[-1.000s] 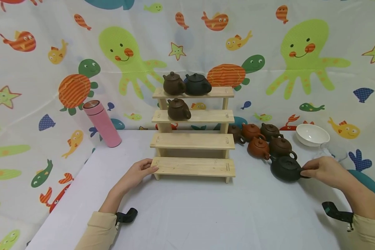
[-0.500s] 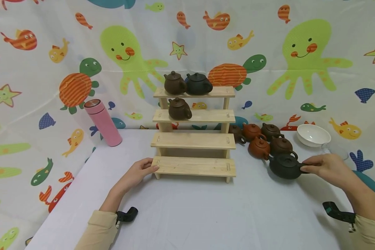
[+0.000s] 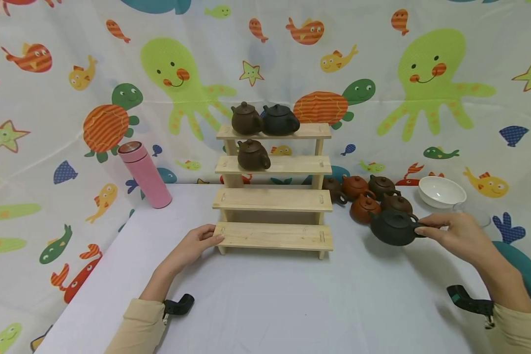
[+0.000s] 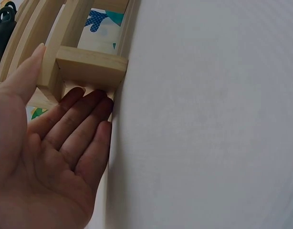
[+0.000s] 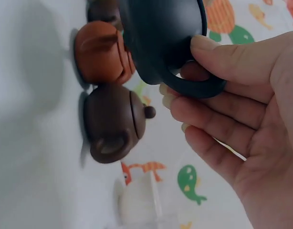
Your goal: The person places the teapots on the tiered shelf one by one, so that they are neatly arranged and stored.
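Note:
My right hand [image 3: 462,236] pinches the loop handle of a black teapot [image 3: 394,227] between thumb and fingers. The pot is raised off the table, its shadow falling below it. In the right wrist view, the handle [image 5: 196,89] passes under my thumb, and an orange teapot [image 5: 99,52] and a brown teapot [image 5: 110,121] stand behind. On the left, my left hand [image 3: 196,246] holds the end of the lowest board of a four-tier wooden display stand [image 3: 272,235], thumb on top, fingers [image 4: 82,124] underneath. Two teapots [image 3: 280,119] sit on the top tier, one brown teapot [image 3: 253,155] below.
Several brown and orange teapots [image 3: 365,208] cluster right of the stand, partly behind the black one. Behind my right hand are a white bowl [image 3: 442,191] and a clear vessel [image 3: 473,214]. A pink flask [image 3: 146,176] stands back left, before a printed cloth [image 3: 265,54].
My right hand has lifted the black teapot from the table and carried it slightly left, so it now overlaps the brown teapot behind. My left hand has stayed on the stand.

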A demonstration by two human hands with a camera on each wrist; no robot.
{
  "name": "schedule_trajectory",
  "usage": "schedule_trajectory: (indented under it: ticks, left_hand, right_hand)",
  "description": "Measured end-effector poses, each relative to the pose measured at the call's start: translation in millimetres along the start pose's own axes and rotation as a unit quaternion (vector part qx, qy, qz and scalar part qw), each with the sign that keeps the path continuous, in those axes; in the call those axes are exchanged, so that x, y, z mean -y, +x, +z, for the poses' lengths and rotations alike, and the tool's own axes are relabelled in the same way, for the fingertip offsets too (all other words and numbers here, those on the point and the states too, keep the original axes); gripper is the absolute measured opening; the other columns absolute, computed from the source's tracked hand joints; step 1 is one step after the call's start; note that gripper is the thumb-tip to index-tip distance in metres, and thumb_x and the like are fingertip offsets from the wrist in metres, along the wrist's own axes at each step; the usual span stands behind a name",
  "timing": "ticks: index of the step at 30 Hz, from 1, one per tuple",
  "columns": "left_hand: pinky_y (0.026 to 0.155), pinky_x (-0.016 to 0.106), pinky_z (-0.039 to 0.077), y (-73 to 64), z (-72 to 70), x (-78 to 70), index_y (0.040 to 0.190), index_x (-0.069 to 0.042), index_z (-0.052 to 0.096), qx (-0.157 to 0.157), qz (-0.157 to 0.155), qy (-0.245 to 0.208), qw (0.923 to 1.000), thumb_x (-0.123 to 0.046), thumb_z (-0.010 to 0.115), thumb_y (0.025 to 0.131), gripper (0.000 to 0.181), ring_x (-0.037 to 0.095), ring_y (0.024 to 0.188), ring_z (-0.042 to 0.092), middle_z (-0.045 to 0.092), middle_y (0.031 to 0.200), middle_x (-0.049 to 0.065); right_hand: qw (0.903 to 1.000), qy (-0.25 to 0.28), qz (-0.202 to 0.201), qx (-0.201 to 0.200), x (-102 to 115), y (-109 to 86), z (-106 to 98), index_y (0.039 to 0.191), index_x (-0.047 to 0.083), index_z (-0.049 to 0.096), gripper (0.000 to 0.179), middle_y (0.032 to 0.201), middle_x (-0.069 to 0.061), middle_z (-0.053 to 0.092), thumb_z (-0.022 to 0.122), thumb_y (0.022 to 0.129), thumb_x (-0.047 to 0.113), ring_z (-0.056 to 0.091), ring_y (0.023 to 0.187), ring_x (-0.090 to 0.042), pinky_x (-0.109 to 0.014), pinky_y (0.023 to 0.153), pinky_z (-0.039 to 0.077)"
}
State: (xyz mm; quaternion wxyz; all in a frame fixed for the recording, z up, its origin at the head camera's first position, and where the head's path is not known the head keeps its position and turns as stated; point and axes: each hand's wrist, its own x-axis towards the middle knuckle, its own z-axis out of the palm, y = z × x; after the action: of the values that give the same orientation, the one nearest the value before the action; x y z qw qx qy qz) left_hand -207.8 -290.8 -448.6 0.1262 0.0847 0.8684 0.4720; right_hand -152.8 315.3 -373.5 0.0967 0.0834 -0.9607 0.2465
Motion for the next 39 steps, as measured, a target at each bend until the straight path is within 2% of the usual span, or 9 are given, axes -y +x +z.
schedule_trajectory:
  ticks: [9, 13, 17, 21, 26, 35, 39]
  left_hand:
    - [0.103, 0.043, 0.044, -1.9, -0.7, -3.2, 0.138, -0.009, 0.054, -0.002, -0.005, -0.003, 1.0, -0.048, 0.062, 0.095, 0.058, 0.014, 0.113, 0.061, 0.068, 0.125, 0.008]
    - [0.105, 0.046, 0.043, -2.8, -1.2, -2.2, 0.138, -0.008, 0.053, -0.003, -0.006, -0.004, 1.0, -0.048, 0.062, 0.095, 0.059, 0.016, 0.116, 0.06, 0.068, 0.126, 0.009]
    - [0.104, 0.046, 0.043, -2.5, -0.7, -1.2, 0.138, -0.008, 0.054, -0.003, -0.002, -0.004, 1.0, -0.048, 0.062, 0.095, 0.059, 0.017, 0.116, 0.061, 0.068, 0.126, 0.009]
    - [0.103, 0.043, 0.044, -1.2, -0.3, -0.5, 0.137, -0.009, 0.054, -0.004, -0.003, -0.002, 1.0, -0.049, 0.062, 0.095, 0.058, 0.015, 0.114, 0.061, 0.068, 0.125, 0.009]
    - [0.104, 0.046, 0.044, -0.7, 0.5, 0.0, 0.136, -0.01, 0.055, -0.006, -0.008, -0.011, 0.9999, -0.05, 0.063, 0.094, 0.058, 0.018, 0.117, 0.061, 0.068, 0.126, 0.008]
    - [0.107, 0.051, 0.042, -1.9, -0.2, 1.3, 0.141, -0.009, 0.051, -0.003, -0.011, -0.01, 0.9999, -0.051, 0.064, 0.094, 0.064, 0.022, 0.123, 0.059, 0.065, 0.131, 0.01]
    - [0.106, 0.05, 0.043, -1.9, -0.4, 0.4, 0.14, -0.007, 0.051, -0.003, -0.011, -0.01, 0.9999, -0.049, 0.063, 0.094, 0.063, 0.021, 0.121, 0.06, 0.066, 0.129, 0.011]
  right_hand:
    - [0.9966, 0.02, 0.001, -0.08, 14.0, 4.1, 11.3, 0.099, 0.002, 0.078, 0.022, 0.083, -0.012, 0.075, 0.076, 0.088, 0.021, 0.043, 0.072, -0.003, -0.025, 0.055, 0.033]
    - [0.9922, 0.028, -0.013, -0.121, 22.9, 9.2, 14.6, 0.096, 0.003, 0.078, 0.017, 0.083, -0.015, 0.075, 0.078, 0.086, 0.017, 0.042, 0.07, -0.004, -0.025, 0.054, 0.032]
    - [0.9861, 0.04, -0.035, -0.158, 32.4, 14.8, 18.1, 0.094, 0.003, 0.079, 0.014, 0.083, -0.018, 0.075, 0.08, 0.083, 0.012, 0.043, 0.072, 0.002, -0.022, 0.055, 0.035]
    - [0.9774, 0.072, -0.065, -0.188, 40.9, 21.0, 22.3, 0.092, 0.001, 0.079, 0.014, 0.083, -0.019, 0.075, 0.081, 0.08, 0.005, 0.047, 0.075, 0.012, -0.013, 0.06, 0.04]
    - [0.9604, 0.091, -0.115, -0.237, 50.7, 31.3, 27.2, 0.087, 0.002, 0.079, 0.015, 0.081, -0.018, 0.074, 0.083, 0.074, -0.003, 0.051, 0.075, 0.02, -0.004, 0.065, 0.041]
    - [0.9349, 0.12, -0.15, -0.299, 70.3, 47.9, 31.9, 0.088, -0.005, 0.077, 0.018, 0.082, -0.022, 0.074, 0.082, 0.071, -0.01, 0.053, 0.083, 0.023, -0.001, 0.077, 0.039]
    - [0.9278, 0.141, -0.164, -0.304, 80.8, 57.1, 33.7, 0.087, -0.004, 0.078, 0.018, 0.081, -0.022, 0.074, 0.082, 0.071, -0.01, 0.055, 0.081, 0.021, -0.003, 0.075, 0.042]
